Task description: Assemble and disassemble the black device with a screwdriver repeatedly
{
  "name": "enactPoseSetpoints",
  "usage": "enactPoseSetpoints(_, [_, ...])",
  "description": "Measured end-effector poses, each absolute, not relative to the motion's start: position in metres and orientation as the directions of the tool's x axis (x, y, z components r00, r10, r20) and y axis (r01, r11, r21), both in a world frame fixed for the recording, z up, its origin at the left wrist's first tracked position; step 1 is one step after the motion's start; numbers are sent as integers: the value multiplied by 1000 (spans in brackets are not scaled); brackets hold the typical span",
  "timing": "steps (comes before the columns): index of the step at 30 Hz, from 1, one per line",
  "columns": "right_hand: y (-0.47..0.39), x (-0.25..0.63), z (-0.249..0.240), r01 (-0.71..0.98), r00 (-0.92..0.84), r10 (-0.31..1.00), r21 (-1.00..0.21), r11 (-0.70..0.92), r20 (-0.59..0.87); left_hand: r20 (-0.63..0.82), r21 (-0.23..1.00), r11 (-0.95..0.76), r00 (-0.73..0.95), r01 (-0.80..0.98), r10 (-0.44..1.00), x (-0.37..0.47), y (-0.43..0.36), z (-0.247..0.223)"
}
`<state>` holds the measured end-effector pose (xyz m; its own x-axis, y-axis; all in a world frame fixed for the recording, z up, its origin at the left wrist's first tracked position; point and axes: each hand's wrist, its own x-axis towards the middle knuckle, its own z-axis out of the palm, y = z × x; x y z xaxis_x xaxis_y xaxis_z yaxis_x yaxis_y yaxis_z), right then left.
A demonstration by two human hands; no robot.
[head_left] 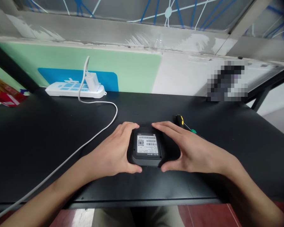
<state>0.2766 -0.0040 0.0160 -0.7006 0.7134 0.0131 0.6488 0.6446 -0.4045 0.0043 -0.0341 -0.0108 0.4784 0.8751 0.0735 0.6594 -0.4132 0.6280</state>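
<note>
A flat, black, square device with rounded corners lies on the black table in front of me. On its upper face is a white label with a QR code and barcodes. My left hand grips its left side, fingers at the back edge and thumb at the front. My right hand takes the right side the same way, with a gap between palm and device. Behind my right hand lies a screwdriver with a black and yellow handle; a green piece shows by its shaft, partly hidden.
A white power strip stands against the wall with a white charger plugged in. Its white cable runs across the table to the lower left. A red and orange packet lies far left. Something pixelated stands back right.
</note>
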Motion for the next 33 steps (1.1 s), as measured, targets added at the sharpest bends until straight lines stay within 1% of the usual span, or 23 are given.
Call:
enactPoseSetpoints(6, [-7, 273, 15, 657, -702, 712, -387, 647, -2, 57, 630, -398, 471, 667, 880, 4, -34, -11])
enactPoseSetpoints(11, [-7, 270, 12, 640, -725, 689, -353, 683, 19, 29, 571, -413, 485, 710, 874, 4, -33, -8])
enactPoseSetpoints(18, [-5, 269, 10, 620, -732, 680, -375, 689, 41, 27, 505, -478, 540, 719, 841, 3, -27, -13])
enactPoseSetpoints(26, [-4, 270, 9, 601, -745, 663, -363, 713, 68, 8, 476, -470, 530, 744, 848, 5, -22, -12])
enactPoseSetpoints(30, [0, 270, 6, 604, -735, 678, -421, 677, 35, 21, 474, -467, 521, 746, 853, 7, -23, -10])
enactPoseSetpoints(33, [0, 267, 7, 640, -686, 727, -473, 606, 3, 23, 475, -460, 512, 750, 858, 8, -23, -10])
